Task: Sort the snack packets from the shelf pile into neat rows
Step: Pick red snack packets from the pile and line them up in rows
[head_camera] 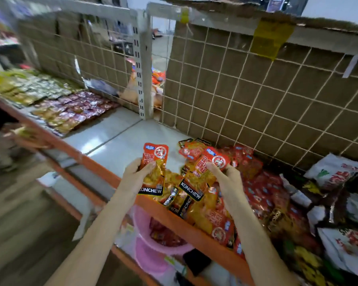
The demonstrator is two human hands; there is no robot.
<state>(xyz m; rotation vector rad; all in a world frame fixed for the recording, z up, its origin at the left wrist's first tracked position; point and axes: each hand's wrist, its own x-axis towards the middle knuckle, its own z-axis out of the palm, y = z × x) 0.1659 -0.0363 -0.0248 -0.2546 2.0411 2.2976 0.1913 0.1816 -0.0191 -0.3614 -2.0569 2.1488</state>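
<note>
My left hand [135, 172] pinches an orange-red foil snack packet [153, 168], long axis toward 12 o'clock; my right hand [225, 176] pinches a matching packet [207, 168] tilted toward 1 o'clock, above the shelf pile [225, 203], its far side blurred.

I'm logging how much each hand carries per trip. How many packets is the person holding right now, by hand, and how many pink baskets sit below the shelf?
Packet in the left hand: 1, the left packet
Packet in the right hand: 1, the right packet
Pink basket below the shelf: 1
Total: 3
</note>
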